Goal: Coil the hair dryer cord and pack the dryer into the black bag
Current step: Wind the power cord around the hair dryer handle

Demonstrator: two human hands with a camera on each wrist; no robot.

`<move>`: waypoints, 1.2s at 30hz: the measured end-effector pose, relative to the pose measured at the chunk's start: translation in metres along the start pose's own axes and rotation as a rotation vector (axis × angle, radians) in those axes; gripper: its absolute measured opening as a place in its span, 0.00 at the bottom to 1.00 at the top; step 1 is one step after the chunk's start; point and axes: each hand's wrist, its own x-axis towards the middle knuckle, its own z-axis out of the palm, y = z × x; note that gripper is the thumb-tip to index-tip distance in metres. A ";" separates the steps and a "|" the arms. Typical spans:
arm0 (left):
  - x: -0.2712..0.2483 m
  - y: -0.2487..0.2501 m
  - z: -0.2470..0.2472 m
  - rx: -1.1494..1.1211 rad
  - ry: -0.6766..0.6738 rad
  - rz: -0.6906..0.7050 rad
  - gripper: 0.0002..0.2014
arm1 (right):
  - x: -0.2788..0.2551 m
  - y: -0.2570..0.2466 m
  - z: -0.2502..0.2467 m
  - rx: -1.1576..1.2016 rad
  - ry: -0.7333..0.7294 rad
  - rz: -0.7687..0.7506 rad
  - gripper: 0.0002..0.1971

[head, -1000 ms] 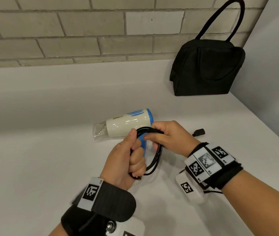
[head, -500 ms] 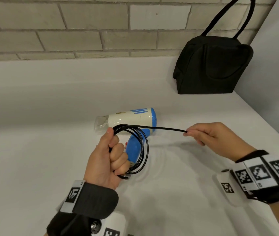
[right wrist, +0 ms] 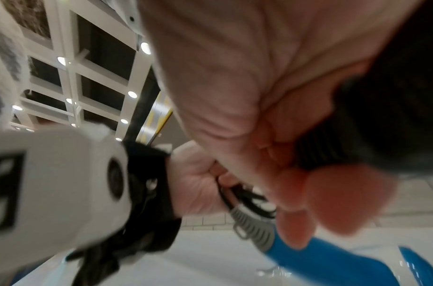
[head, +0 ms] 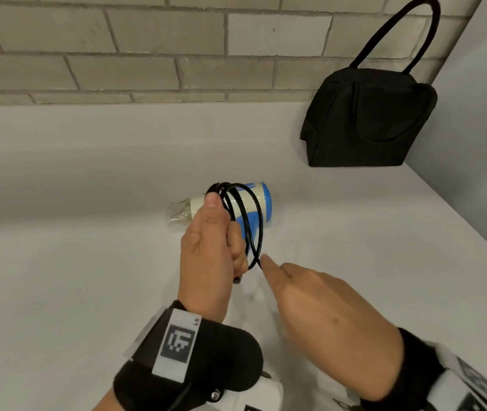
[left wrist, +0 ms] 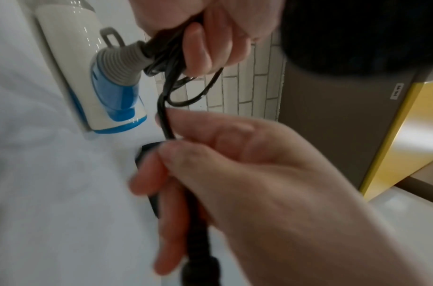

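Swung back in since half a second ago: right hand [head: 322,310], now pinching the black cord [head: 251,223] and its plug [left wrist: 149,174] just under the coil. Left hand [head: 209,247] clenched round several loops beside the white-and-blue hair dryer [head: 254,200] lying on the white counter [head: 73,262]. Black bag [head: 366,120] upright, far right corner.

A white table [head: 73,277] is bounded at the rear by a brick wall [head: 117,48]. A blue-and-white hair dryer [head: 261,200] lies on its side mid-surface. A black bag [head: 369,120] stands upright in the far right corner.
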 end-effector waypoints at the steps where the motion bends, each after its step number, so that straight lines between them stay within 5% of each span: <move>1: 0.000 -0.001 -0.001 0.019 -0.003 0.004 0.21 | -0.003 0.004 -0.004 -0.022 -0.043 -0.024 0.30; 7: -0.002 -0.004 -0.002 0.089 -0.024 0.050 0.23 | -0.006 -0.001 -0.023 -0.171 -0.091 -0.005 0.07; 12: 0.002 0.004 -0.008 -0.032 0.021 0.000 0.23 | -0.009 0.011 -0.016 -0.091 -0.057 -0.066 0.18; 17: -0.002 -0.003 -0.005 0.315 -0.106 0.089 0.23 | -0.011 -0.002 -0.032 -0.061 -0.085 -0.237 0.27; 19: -0.005 -0.004 -0.002 0.463 -0.237 0.092 0.18 | -0.010 0.000 -0.040 -0.110 -0.071 -0.292 0.25; 27: -0.005 0.000 -0.009 0.667 -0.612 -0.070 0.27 | 0.002 0.030 -0.059 -0.152 0.218 -0.480 0.09; 36: -0.006 0.007 -0.011 0.669 -0.545 -0.285 0.29 | 0.028 0.042 -0.042 0.063 0.409 -0.567 0.08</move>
